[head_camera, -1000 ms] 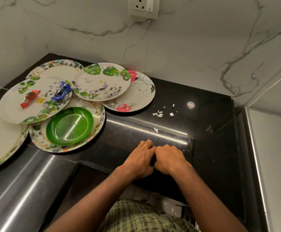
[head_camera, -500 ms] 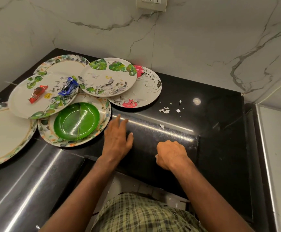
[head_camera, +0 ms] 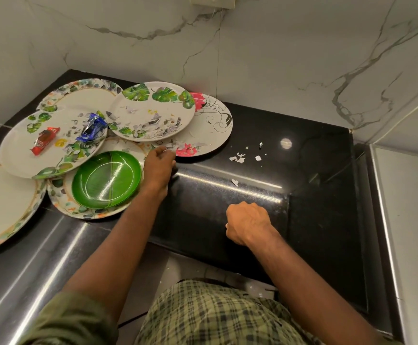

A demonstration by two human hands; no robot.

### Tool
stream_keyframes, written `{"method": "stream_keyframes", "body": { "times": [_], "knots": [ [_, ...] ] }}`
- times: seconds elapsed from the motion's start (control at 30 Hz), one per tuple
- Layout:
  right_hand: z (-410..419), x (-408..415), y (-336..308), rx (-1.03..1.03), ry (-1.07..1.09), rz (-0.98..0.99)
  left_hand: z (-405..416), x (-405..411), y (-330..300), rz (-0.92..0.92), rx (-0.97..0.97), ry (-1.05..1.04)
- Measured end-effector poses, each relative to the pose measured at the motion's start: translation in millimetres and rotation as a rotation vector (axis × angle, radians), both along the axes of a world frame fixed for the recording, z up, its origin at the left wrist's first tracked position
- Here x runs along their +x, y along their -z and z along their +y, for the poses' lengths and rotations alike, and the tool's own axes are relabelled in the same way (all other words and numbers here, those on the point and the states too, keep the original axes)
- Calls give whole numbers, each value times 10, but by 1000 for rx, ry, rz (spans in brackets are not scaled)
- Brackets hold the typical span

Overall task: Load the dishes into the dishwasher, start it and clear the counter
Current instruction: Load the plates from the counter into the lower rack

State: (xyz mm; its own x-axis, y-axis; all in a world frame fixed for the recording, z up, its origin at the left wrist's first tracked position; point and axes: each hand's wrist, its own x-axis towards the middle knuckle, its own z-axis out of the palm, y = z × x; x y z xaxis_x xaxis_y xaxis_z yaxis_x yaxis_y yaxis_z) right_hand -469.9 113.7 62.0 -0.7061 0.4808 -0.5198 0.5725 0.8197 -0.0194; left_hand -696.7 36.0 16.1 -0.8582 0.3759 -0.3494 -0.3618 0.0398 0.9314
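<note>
Several overlapping plates lie on the black counter (head_camera: 252, 207) at the left. Among them are a small green plate (head_camera: 107, 180) sitting on a floral-rimmed plate (head_camera: 61, 202), a leaf-print plate (head_camera: 153, 112) strewn with paper scraps, a pink-flower plate (head_camera: 212, 125), and a leaf plate (head_camera: 23, 150) carrying a red wrapper (head_camera: 44, 141) and a blue wrapper (head_camera: 92, 127). My left hand (head_camera: 159, 165) reaches between the green plate and the pink-flower plate, fingertips touching scraps at the plates' rims. My right hand (head_camera: 249, 222) rests as a fist near the counter's front edge; nothing shows in it.
Loose paper scraps (head_camera: 239, 158) lie on the counter right of the plates, one more (head_camera: 234, 182) nearer me. A large plate (head_camera: 1, 207) sticks in from the left edge. Marble walls close the back and right; a steel surface (head_camera: 412, 220) adjoins at right.
My hands, joined at the counter's front edge, have separated. The left hand has moved forward and left up to the plates. The right hand has stayed put, still curled.
</note>
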Motion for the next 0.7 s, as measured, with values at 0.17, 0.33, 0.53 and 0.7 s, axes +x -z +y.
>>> {"method": "stream_keyframes", "body": {
  "times": [0.17,0.33,0.53,0.7],
  "knots": [
    [1,7,7,-12,34,2,301,-173,7,-166,84,-82],
    [-3,17,14,-14,32,17,451,-334,47,-228,172,-205],
    [-7,57,33,-5,24,20,488,-640,125,-318,171,-254],
    [-19,23,19,-18,29,-4,495,-881,161,-358,98,-238]
  ]
}}
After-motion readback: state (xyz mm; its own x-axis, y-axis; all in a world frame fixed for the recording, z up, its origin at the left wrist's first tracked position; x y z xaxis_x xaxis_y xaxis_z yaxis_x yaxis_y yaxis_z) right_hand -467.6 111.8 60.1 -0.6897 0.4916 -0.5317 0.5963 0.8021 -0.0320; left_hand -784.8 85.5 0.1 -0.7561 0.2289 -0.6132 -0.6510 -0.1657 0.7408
